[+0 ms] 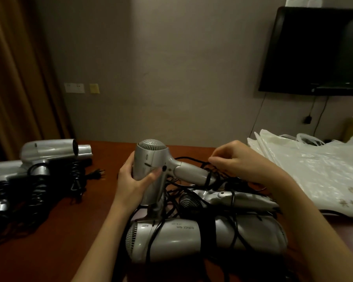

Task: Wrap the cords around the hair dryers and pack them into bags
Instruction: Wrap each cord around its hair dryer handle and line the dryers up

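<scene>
Left hand point(135, 180) is gripping a silver hair dryer point(151, 165); right hand point(234, 161) is pinching its black cord point(192, 158). Lower dryer point(192, 239) label is showing mirrored, unclear lettering.

My left hand point(133, 180) grips the barrel of a small silver plastic hair dryer point(151, 159), grille end up, handle pointing right. My right hand point(234, 159) pinches its thin black cord point(192, 158), a few loops already round the handle. Below on the reddish-brown wooden table point(69, 231): larger silver dryers point(192, 237) tangled in cords. Far left, more dryers with coiled cords point(49, 157). Right, translucent white plastic bags point(314, 165).
</scene>
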Demonstrator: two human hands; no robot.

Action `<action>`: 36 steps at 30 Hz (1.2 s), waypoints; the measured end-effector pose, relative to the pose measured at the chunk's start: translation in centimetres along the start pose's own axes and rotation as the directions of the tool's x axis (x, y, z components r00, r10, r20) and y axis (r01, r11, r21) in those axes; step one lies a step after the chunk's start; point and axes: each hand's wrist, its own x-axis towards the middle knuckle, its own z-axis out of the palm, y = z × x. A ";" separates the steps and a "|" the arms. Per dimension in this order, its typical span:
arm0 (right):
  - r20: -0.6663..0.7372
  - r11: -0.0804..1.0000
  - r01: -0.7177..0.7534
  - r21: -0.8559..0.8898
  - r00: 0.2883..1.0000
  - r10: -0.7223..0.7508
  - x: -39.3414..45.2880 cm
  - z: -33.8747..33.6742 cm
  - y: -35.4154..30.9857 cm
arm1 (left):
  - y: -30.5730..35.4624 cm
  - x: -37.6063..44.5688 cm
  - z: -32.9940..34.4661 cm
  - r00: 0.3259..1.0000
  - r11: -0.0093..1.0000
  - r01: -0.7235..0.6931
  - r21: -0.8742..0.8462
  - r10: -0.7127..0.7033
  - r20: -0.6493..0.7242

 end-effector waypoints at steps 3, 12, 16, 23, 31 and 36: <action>-0.074 0.999 -0.008 0.054 0.997 0.012 -1.0 1.5 0.2 | -0.4 0.0 0.0 0.999 1.000 -0.023 0.017 0.024 -0.047; -0.300 0.961 0.155 0.230 0.950 -0.081 -2.2 6.3 0.3 | -0.6 -0.1 0.1 0.947 0.997 0.040 -0.066 -0.059 -0.315; -0.278 0.964 0.155 0.216 0.956 -0.092 -2.2 7.3 0.7 | -0.6 0.2 0.1 0.908 0.984 0.089 -0.152 -0.143 -0.394; -0.171 0.982 0.148 0.117 0.977 -0.127 -2.3 7.7 1.5 | -0.1 -0.1 0.4 0.933 0.972 0.140 -0.190 -0.194 -0.302; -0.072 0.989 0.139 -0.048 0.987 -0.142 -2.0 7.3 1.2 | -0.2 -0.3 0.9 0.947 0.935 0.211 -0.286 -0.268 -0.178; 0.023 0.998 0.054 -0.008 0.998 -0.054 -1.7 5.1 1.4 | 0.3 -0.2 0.1 0.951 0.898 0.285 -0.335 -0.309 -0.022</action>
